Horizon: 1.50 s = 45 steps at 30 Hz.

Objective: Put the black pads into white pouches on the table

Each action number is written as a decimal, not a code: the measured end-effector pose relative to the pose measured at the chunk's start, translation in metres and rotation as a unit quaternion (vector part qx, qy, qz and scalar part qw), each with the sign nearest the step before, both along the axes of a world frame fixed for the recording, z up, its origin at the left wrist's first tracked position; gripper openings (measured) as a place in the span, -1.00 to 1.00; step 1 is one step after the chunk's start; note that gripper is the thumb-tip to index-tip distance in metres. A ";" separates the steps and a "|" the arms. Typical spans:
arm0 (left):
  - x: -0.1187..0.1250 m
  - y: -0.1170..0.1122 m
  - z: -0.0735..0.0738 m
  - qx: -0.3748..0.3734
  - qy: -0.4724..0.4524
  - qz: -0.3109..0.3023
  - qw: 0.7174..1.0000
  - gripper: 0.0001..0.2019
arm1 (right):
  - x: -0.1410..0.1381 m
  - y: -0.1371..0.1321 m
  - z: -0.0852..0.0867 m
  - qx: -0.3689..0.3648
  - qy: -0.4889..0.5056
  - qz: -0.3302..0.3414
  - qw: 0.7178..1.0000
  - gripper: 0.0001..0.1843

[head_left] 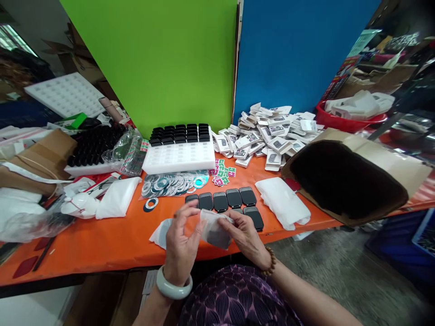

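Purple patterned garment (234, 301) closest to lens, bottom centre, forearms either side. Right hand (248, 237), beaded bracelet (271, 262) on wrist, pinches the upper right of a translucent white pouch (216, 228); dark flat shape shows through its lower part. Pouch is up in front of the torso, near table's front edge. Left hand (182, 244), pale bangle (174, 284), has its thumb at the pouch's left edge, fingers loosely curled; can't tell if it's gripping.

Orange table (102, 246): another white pouch (159, 233) just left of left hand, partly behind it. Black rounded-square pieces (220, 201) in two rows beyond the hands, front row partly hidden. Stack of white sleeves (283, 201) right of them. Further back: bag of printed rings (176, 183), loose stickers (222, 173), white foam tray (180, 158) with black pieces standing along its back. Pile of small white boxes (272, 136) against the blue panel (295, 54); cardboard carton (397, 151) on its side at right, dark inside.
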<state>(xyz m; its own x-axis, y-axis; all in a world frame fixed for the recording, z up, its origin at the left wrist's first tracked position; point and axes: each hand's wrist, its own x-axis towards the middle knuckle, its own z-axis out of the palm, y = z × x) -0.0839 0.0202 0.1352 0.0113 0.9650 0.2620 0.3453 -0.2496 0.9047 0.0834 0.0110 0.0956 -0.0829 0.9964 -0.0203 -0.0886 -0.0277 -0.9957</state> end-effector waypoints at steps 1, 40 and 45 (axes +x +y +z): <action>-0.002 -0.004 -0.004 0.050 0.030 0.055 0.997 -0.84 | -0.003 0.002 -0.002 -0.013 0.011 -0.015 1.000 -0.56; -0.079 -0.009 -0.111 -0.148 0.009 0.157 0.976 -0.69 | -0.094 0.058 -0.102 0.019 -0.235 0.045 0.971 -0.72; -0.067 -0.009 -0.125 -0.060 0.159 0.090 0.981 -0.69 | -0.097 0.053 -0.084 0.093 -0.383 0.070 0.916 -0.78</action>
